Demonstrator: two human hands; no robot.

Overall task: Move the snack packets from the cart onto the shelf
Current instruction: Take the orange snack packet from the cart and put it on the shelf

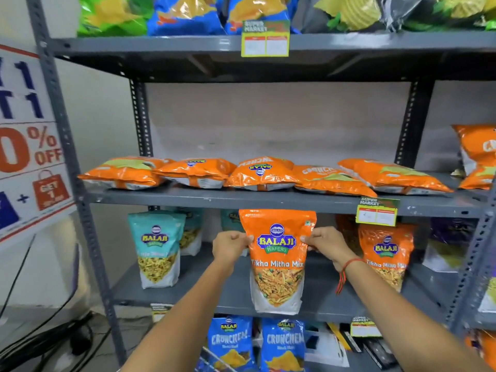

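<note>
The orange foil Tikha Mitha Mix snack pouch (277, 261) hangs upright in front of the grey metal shelf (335, 296), its base level with the shelf's front edge, between a teal pouch (158, 248) on the left and a matching orange pouch (386, 253) on the right. To finish this step well, I would push it back into the open gap, set the flat base down squarely, label facing out, and check it stands before letting go. Both arms reach forward and up, nearly straight. The left hand (230, 247) pinches the pouch's left edge near the top; the right hand (326, 244), a red thread at its wrist, grips the right edge at the same height.
</note>
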